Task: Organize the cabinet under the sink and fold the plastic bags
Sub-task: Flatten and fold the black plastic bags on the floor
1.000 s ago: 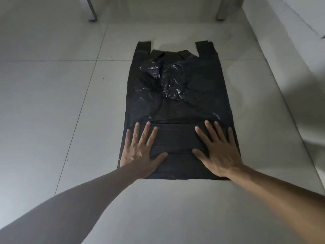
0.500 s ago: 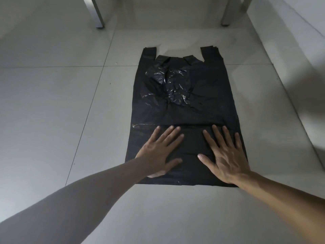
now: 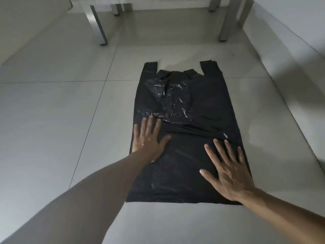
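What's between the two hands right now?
In the head view, only flat black plastic bag lies between the left hand and right hand.

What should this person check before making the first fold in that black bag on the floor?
1. Black bag lies spread on the floor: ok.
2. Left hand flat on the bag's left edge: ok.
3. Right hand flat on the lower right part: ok.
4. Upper middle free of wrinkles: not ok, crinkled patch.
5. Both handles laid straight: ok.
6. Air pressed out: cannot tell.
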Tool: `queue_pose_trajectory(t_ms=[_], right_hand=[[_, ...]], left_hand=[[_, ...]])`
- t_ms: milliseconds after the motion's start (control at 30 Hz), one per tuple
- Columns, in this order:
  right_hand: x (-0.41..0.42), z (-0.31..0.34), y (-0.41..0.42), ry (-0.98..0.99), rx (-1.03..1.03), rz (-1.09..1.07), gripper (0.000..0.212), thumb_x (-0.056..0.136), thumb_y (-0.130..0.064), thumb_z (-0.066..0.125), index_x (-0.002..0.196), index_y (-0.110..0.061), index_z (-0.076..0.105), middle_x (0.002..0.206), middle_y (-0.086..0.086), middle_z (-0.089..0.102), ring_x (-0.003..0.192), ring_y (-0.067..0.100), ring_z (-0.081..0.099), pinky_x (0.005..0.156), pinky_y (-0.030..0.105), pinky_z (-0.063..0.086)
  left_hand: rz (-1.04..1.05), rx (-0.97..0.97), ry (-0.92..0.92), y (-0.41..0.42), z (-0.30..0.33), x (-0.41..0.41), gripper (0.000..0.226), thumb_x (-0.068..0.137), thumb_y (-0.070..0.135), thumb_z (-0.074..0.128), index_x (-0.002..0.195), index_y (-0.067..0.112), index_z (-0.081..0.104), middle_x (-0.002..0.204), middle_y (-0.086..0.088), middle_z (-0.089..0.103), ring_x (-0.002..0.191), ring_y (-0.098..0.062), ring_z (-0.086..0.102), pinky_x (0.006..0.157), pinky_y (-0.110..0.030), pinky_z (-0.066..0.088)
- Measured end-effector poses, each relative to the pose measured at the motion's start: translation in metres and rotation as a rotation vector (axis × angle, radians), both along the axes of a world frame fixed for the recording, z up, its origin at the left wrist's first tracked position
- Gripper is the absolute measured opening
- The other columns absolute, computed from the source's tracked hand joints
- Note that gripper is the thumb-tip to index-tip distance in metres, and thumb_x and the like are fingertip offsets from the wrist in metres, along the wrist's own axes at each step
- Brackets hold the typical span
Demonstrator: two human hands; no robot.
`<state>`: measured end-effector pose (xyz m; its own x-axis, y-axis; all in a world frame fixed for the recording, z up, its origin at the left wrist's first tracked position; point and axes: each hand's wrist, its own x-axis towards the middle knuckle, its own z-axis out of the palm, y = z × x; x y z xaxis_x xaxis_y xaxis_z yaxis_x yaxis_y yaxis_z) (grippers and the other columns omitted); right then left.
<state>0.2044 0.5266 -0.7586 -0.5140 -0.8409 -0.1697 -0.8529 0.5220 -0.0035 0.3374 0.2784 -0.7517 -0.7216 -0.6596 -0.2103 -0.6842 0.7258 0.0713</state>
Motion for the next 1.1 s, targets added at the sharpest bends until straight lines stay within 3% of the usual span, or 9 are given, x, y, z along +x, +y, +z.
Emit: queue_pose_trajectory(t_ms=[67,200,333,400,500,600,733,900,1100], right_hand=[[-0.002,0.000,0.000,-0.002,-0.008,-0.002,0.079,0.091,-0.075,0.013,0.156,-0.030,0.010,0.163,0.005,0.009,0.148,0.034,0.014,0.116,0.058,0.013],[0.000,0.002,0.000,-0.003,-0.007,0.016,0.080,0.090,-0.076,0.014,0.156,-0.031,0.011,0.163,0.004,0.009,0.149,0.034,0.013,0.116,0.059,0.013],[0.000,0.017,-0.017,0.042,-0.042,-0.012,0.074,0.082,-0.067,0.040,0.140,-0.023,0.046,0.151,0.010,0.038,0.144,0.033,0.027,0.114,0.064,0.014],[0.000,0.024,-0.038,0.040,-0.113,0.041,0.064,0.083,-0.058,0.040,0.134,-0.021,0.051,0.149,0.008,0.042,0.144,0.030,0.027,0.115,0.063,0.013],[-0.001,0.017,-0.067,-0.074,-0.150,0.090,0.067,0.091,-0.060,0.023,0.150,-0.030,0.029,0.161,0.003,0.019,0.150,0.025,0.010,0.118,0.057,0.003],[-0.023,-0.002,-0.071,-0.066,-0.136,-0.111,0.070,0.091,-0.072,0.016,0.153,-0.041,0.007,0.164,-0.001,0.001,0.151,0.025,-0.003,0.116,0.057,-0.005],[-0.043,0.000,-0.071,-0.069,-0.081,-0.320,0.072,0.092,-0.069,0.010,0.154,-0.035,0.000,0.164,0.004,-0.004,0.150,0.031,-0.008,0.115,0.063,-0.003],[-0.017,0.001,-0.051,-0.033,-0.072,-0.164,0.071,0.092,-0.070,0.010,0.153,-0.037,0.000,0.164,0.002,-0.004,0.150,0.031,-0.007,0.116,0.062,-0.002],[-0.016,0.014,-0.030,-0.020,-0.033,-0.261,0.073,0.092,-0.067,0.007,0.155,-0.030,0.001,0.164,0.005,-0.007,0.149,0.033,-0.010,0.117,0.061,-0.003]], left_hand=[[0.235,-0.002,0.105,-0.009,0.005,-0.006,0.083,0.090,0.071,0.011,0.153,0.020,-0.008,0.159,-0.011,-0.020,0.146,-0.027,-0.018,0.117,-0.052,-0.010],[-0.005,-0.161,0.318,0.012,0.019,-0.002,0.083,0.094,0.064,0.018,0.153,0.012,-0.008,0.157,-0.014,-0.024,0.145,-0.028,-0.022,0.119,-0.049,-0.008],[-0.129,-0.096,0.223,0.040,-0.002,0.022,0.087,0.091,0.068,0.018,0.153,0.011,-0.002,0.158,-0.012,-0.020,0.146,-0.027,-0.018,0.119,-0.052,0.002],[-0.158,-0.088,0.170,0.046,-0.009,0.030,0.089,0.090,0.071,0.017,0.154,0.011,0.005,0.159,-0.011,-0.016,0.147,-0.028,-0.014,0.119,-0.054,0.005],[-0.116,-0.071,0.102,0.050,-0.013,0.034,0.093,0.085,0.075,0.009,0.154,0.013,0.007,0.160,-0.008,-0.012,0.148,-0.026,-0.012,0.119,-0.054,0.004],[-0.017,-0.053,0.043,0.050,-0.011,0.033,0.098,0.076,0.084,0.001,0.153,0.025,-0.006,0.160,-0.002,-0.016,0.146,-0.030,-0.017,0.117,-0.056,-0.003],[0.020,-0.052,0.021,0.051,-0.008,0.032,0.099,0.072,0.088,-0.001,0.151,0.030,-0.014,0.159,0.001,-0.020,0.145,-0.034,-0.020,0.115,-0.059,-0.004],[0.019,-0.061,0.022,0.051,-0.009,0.032,0.097,0.074,0.086,0.000,0.151,0.030,-0.014,0.159,0.001,-0.020,0.145,-0.035,-0.018,0.115,-0.060,-0.004],[0.013,-0.068,0.019,0.052,-0.009,0.033,0.097,0.074,0.086,-0.001,0.152,0.029,-0.012,0.160,0.000,-0.018,0.145,-0.036,-0.017,0.115,-0.060,-0.003]])
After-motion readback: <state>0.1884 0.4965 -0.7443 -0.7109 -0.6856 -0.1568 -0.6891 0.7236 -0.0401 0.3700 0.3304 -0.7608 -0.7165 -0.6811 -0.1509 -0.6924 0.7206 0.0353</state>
